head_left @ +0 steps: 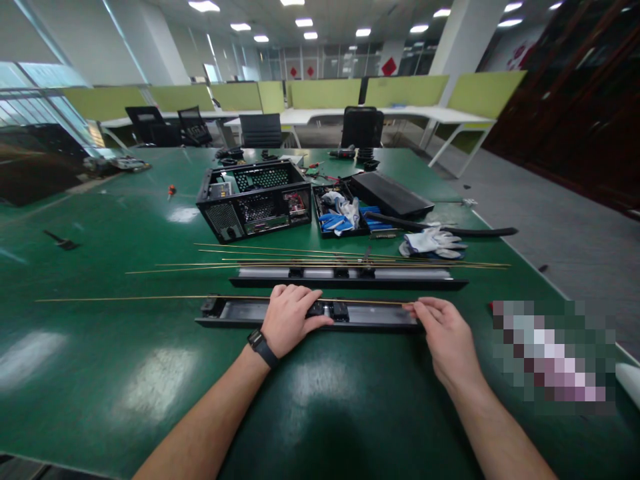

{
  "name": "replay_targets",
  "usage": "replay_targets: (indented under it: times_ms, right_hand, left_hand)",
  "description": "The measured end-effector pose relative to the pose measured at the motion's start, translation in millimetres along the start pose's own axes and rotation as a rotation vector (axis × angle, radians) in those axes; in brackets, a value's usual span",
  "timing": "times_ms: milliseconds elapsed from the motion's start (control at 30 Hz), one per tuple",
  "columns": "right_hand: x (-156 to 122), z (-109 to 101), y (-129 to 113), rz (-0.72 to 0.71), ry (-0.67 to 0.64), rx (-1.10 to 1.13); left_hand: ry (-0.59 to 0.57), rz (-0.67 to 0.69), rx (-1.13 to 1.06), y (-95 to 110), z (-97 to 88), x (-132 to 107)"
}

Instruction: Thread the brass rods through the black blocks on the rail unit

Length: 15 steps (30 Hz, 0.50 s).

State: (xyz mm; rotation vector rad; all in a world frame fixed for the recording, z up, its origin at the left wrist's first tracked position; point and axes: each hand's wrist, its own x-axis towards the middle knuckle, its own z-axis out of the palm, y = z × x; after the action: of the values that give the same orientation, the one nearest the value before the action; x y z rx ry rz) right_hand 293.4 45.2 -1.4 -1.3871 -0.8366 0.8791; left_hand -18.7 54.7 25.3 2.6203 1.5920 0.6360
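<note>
Fingers of the right hand [443, 330] are pinched tight on a thin gold-coloured rod [165, 297] near its right end, over a long black trough [377, 313] on the green bench [100, 400]. The rod runs along the trough's far side and well past its left end. The left hand [290, 317] lies across the trough's middle, thumb spread apart; whether it grips the rod, I cannot tell. Just beyond, more rods [280, 265] lie along a second trough [320, 274]; farther back are an open computer case [260, 212] and gloves [340, 217].
</note>
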Motion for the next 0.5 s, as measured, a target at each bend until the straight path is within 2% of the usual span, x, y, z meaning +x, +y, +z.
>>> replay_targets:
  times_ms: [100,300,433,500]
  right_hand:
    - [2.3,-2.1,-0.4,0.03,-0.007,0.038]
    - [4.9,-6.1,2.0,0.049,-0.015,0.072]
    - [5.2,-6.2,0.5,0.065,-0.008,0.059]
    - [4.5,-5.9,-1.2,0.066,-0.004,0.056]
  left_hand:
    - [0.046,-0.002,0.015,-1.8,-10.4,-8.9]
    - [0.179,-0.28,0.235,-22.3,-36.0,-46.3]
    - [0.301,-0.497,0.359,-47.8,-38.0,-74.0]
    - [0.331,-0.552,0.371,-61.9,-34.9,-83.9]
